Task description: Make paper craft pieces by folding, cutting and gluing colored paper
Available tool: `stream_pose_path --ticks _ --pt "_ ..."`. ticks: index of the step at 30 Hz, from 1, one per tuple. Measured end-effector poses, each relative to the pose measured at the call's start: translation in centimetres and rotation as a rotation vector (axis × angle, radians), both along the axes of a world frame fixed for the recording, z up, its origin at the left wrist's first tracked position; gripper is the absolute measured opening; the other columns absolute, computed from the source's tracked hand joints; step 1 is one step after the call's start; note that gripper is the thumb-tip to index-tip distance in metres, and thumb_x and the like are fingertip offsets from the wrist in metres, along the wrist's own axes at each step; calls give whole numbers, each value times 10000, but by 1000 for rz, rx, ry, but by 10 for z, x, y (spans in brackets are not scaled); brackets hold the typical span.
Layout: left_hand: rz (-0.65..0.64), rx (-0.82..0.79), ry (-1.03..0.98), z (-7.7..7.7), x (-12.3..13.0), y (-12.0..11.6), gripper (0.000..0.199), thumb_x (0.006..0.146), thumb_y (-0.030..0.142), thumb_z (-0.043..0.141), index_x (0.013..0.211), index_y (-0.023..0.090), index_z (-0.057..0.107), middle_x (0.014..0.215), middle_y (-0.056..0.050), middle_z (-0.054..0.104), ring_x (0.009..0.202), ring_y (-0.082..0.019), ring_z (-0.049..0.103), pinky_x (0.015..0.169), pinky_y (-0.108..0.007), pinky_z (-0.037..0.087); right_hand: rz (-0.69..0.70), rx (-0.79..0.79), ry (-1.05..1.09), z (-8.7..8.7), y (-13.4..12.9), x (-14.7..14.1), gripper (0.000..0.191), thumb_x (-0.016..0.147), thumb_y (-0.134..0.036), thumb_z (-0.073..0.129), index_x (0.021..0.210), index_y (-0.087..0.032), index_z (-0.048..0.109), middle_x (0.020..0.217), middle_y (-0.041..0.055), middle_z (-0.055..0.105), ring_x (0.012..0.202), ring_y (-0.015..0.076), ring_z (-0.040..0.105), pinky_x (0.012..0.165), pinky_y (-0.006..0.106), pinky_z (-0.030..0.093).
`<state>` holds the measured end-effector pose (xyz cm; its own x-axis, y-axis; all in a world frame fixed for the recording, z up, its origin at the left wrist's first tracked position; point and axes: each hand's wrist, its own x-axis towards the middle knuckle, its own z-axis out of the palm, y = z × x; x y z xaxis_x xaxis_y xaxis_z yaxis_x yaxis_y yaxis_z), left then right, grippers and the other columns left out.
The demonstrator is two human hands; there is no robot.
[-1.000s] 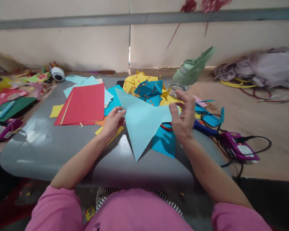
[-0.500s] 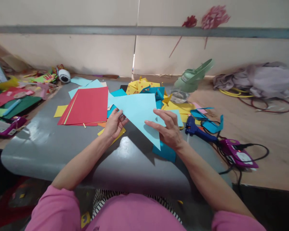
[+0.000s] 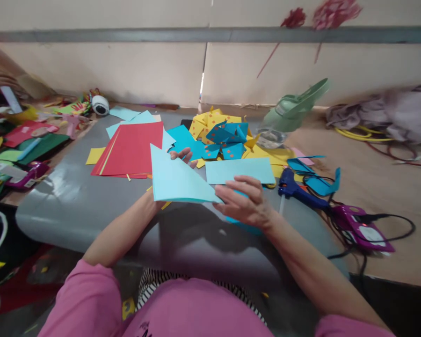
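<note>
Grey tabletop (image 3: 73,206), folded pale-blue paper (image 3: 175,181), hands (image 3: 246,200) behind and at right corner

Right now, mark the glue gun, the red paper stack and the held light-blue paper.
Glue gun (image 3: 302,193), head view: on its blue handle.
Red paper stack (image 3: 135,150), head view: on its top sheet.
Held light-blue paper (image 3: 175,181), head view: on its camera-facing side.

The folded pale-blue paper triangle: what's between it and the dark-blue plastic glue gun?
In the head view: the right hand, at one corner of the paper triangle, and, beyond it, a pale-blue rectangular paper strip.
</note>
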<state>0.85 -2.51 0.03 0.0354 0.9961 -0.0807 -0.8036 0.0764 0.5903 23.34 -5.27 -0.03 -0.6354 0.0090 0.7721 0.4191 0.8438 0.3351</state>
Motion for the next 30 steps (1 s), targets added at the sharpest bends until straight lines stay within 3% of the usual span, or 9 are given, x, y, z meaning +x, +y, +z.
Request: stream_pose_path --ticks 3,6,12,15,18,22,24,28,30 --pt "-14 6 56 4 -1 -2 277 949 325 509 697 221 463 1036 -56 704 1173 -222 647 1055 -385 499 93 26 -86 -1 -10 -11 246 840 -236 785 1031 -360 689 1137 -88 728 1137 150 579 1075 337 497" --pt "8 -54 108 2 -1 5 215 868 318 586 722 221 463 959 -38 693 1044 -205 676 978 -359 527 112 -15 -36 -3 -13 -13 211 830 -200 785 950 -352 701 1186 -66 707 1146 168 572 1040 353 505" --pt "111 -138 261 3 -7 17 224 699 275 725 771 216 521 752 38 611 661 -87 590 645 -204 497 -282 -448 192 4 3 12 244 893 -145 607 1032 -308 724 1435 68 565 1281 312 539 1016 530 472" --pt "34 -97 463 8 -14 2 220 711 291 716 757 208 518 798 22 628 640 -80 578 602 -206 475 -298 -603 131 12 7 20 214 876 -148 626 1019 -282 714 1333 80 660 1221 314 597 1003 520 490" --pt "-35 138 819 8 -23 -26 169 787 287 668 777 222 513 765 18 601 668 -115 589 641 -248 494 -213 -715 77 16 -4 25 245 907 -120 562 1042 -275 696 1226 77 716 1122 252 663 932 430 550" --pt "7 767 1494 -3 -32 -56 235 820 272 712 1041 233 639 1149 -84 700 1111 -243 626 994 -423 481 -60 -851 41 11 -30 37 184 940 -183 578 1065 -271 681 1233 73 725 1099 212 691 915 368 582" --pt "15 982 1714 -13 -33 -63 201 880 254 656 1081 240 671 1215 -105 711 1173 -272 613 1030 -455 447 14 -901 28 5 -39 47 122 947 -252 607 1044 -268 679 1244 72 726 1092 207 701 904 358 594" --pt "3 1042 1908 -33 -27 -72 226 966 178 486 927 245 698 975 -78 765 915 -216 670 874 -365 472 -128 -918 23 -5 -48 69 168 961 -227 551 1052 -269 686 1301 85 706 1150 229 688 945 419 588" --pt "-22 1042 1917 -39 -21 -74 219 968 189 489 981 248 700 1043 -86 764 940 -216 671 882 -361 470 -235 -918 24 -6 -51 77 201 956 -199 527 1033 -276 696 1291 80 712 1174 244 681 967 453 579"
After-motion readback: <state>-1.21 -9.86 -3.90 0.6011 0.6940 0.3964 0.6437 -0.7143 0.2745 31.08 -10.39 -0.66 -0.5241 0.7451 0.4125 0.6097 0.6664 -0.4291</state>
